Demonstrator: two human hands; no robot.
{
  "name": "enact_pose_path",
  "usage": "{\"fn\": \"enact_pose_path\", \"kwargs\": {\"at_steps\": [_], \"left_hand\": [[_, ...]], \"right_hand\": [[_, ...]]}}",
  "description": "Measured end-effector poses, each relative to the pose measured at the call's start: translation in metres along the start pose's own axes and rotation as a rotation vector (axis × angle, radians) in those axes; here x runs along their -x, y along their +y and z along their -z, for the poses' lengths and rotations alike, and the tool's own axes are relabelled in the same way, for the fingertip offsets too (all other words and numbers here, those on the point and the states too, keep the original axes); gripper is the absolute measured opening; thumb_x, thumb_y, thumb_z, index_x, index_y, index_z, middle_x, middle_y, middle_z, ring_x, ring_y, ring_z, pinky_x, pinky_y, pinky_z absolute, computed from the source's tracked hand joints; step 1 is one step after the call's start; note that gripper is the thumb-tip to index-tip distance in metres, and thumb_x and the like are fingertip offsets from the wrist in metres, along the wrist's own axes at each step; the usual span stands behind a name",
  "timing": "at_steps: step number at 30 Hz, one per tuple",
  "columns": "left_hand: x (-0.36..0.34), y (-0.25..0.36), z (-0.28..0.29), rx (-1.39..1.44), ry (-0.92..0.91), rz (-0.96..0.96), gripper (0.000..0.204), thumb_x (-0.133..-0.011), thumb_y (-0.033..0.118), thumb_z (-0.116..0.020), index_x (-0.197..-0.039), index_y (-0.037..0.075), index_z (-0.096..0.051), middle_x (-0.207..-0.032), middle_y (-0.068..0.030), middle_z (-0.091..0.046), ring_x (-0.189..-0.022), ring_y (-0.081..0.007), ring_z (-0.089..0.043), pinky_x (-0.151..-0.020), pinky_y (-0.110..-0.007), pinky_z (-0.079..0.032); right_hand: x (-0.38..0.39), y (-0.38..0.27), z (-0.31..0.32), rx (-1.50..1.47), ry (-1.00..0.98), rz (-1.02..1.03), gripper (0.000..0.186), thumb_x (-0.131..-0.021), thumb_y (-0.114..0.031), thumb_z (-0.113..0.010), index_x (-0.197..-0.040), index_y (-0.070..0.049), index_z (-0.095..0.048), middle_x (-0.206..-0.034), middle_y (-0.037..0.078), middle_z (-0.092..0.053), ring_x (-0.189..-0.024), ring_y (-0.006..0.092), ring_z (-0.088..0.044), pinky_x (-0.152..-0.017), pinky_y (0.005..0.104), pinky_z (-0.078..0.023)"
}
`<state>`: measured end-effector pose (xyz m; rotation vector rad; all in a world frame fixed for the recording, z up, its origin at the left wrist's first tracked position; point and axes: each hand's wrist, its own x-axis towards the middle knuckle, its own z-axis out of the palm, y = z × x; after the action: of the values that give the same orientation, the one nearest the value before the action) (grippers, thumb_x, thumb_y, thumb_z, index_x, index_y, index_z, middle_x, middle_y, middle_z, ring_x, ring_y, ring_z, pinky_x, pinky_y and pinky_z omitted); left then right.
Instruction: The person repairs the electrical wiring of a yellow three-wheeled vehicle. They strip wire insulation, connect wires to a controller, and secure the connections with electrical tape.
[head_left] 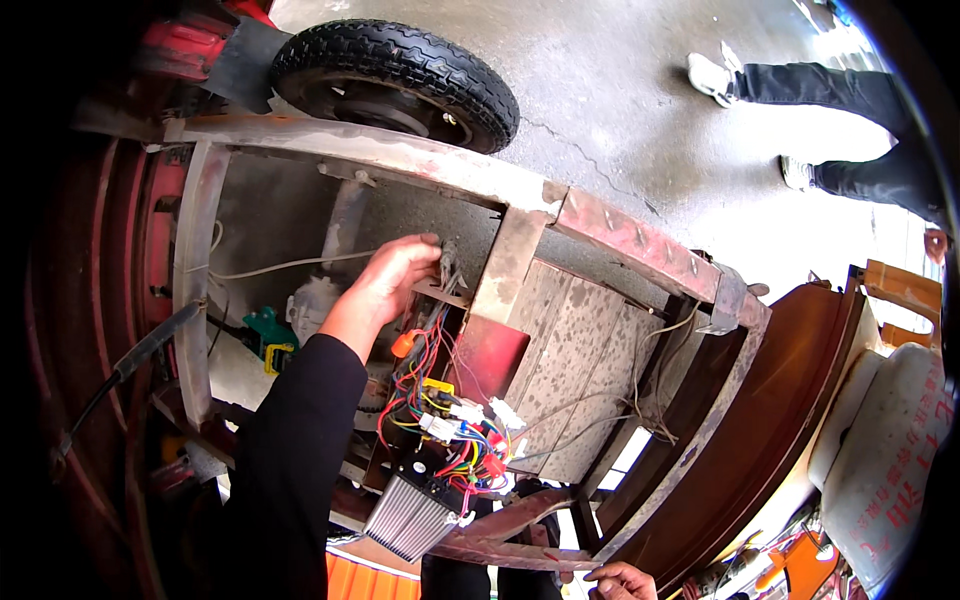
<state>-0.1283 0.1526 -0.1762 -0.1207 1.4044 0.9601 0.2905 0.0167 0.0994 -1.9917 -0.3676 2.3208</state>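
My left hand (397, 272) reaches across a worn metal vehicle frame (440, 165). Its fingers are closed at a small greyish piece (452, 268), which they partly hide, beside the frame's crossbar. Below that hand, a bundle of coloured wires (425, 360) with white, red and yellow connectors runs down to a finned metal controller box (412, 510). My right hand (622, 582) is at the lower edge, close to the frame's near rail. Its fingers are curled and partly cut off by the picture's edge; what they hold, if anything, does not show.
A black-treaded tyre (400, 80) stands beyond the frame. A spotted grey panel (580, 350) lies inside it. A brown curved board (740, 430) and a white sack (880, 460) are at the right. Another person's legs (820, 90) show at the upper right.
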Motion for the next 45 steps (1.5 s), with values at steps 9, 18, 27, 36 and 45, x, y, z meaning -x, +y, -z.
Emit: {"fn": "enact_pose_path", "kwargs": {"at_steps": [9, 18, 27, 36, 45], "left_hand": [[-0.041, 0.01, 0.007, -0.845, 0.122, -0.122, 0.038, -0.079, 0.022, -0.067, -0.1, -0.009, -0.063, -0.094, -0.0199, -0.067, -0.085, -0.0316, -0.064, -0.077, -0.04, -0.05], [-0.045, 0.037, -0.04, -1.461, 0.125, 0.148, 0.035, -0.074, 0.02, -0.072, -0.094, -0.009, -0.068, -0.089, -0.0234, -0.067, -0.071, -0.0302, -0.066, -0.062, -0.042, -0.052], [-0.025, 0.047, -0.038, -1.429, -0.025, -0.036, 0.027, -0.077, 0.012, -0.067, -0.085, -0.013, -0.064, -0.087, -0.0307, -0.064, -0.07, -0.0342, -0.065, -0.061, -0.043, -0.05], [-0.023, 0.051, -0.03, -1.008, 0.114, 0.153, 0.018, -0.078, 0.018, -0.07, -0.078, 0.0, -0.068, -0.066, -0.0067, -0.059, -0.056, -0.0147, -0.051, -0.05, -0.033, -0.04], [0.024, 0.054, -0.011, -0.826, -0.104, 0.026, 0.032, -0.083, 0.019, -0.057, -0.11, 0.003, -0.064, -0.091, -0.003, -0.061, -0.078, -0.0106, -0.058, -0.063, -0.028, -0.052]], "right_hand": [[-0.007, -0.003, 0.001, 0.033, -0.004, 0.019, 0.019, -0.096, -0.01, -0.054, -0.108, 0.002, -0.062, -0.064, -0.006, -0.044, -0.055, 0.0035, -0.036, -0.051, 0.021, -0.027], [-0.018, 0.02, 0.002, -0.005, 0.013, 0.017, 0.019, -0.095, -0.012, -0.057, -0.105, 0.002, -0.066, -0.078, -0.002, -0.06, -0.061, 0.0028, -0.043, -0.054, 0.0186, -0.032], [-0.014, 0.025, -0.003, 0.028, 0.011, -0.078, 0.018, -0.095, -0.01, -0.057, -0.105, 0.0, -0.067, -0.065, -0.007, -0.05, -0.057, 0.0019, -0.039, -0.052, 0.0191, -0.029], [-0.015, 0.031, 0.003, 0.01, 0.06, -0.049, 0.021, -0.095, -0.011, -0.058, -0.11, 0.003, -0.061, -0.071, -0.003, -0.049, -0.058, 0.0046, -0.039, -0.053, 0.0216, -0.03], [0.03, -0.054, 0.042, -0.407, 0.027, 0.391, 0.046, -0.103, -0.038, -0.043, -0.097, 0.006, -0.056, -0.059, 0.002, -0.036, -0.056, 0.0157, -0.038, -0.055, 0.0304, -0.034]]}}
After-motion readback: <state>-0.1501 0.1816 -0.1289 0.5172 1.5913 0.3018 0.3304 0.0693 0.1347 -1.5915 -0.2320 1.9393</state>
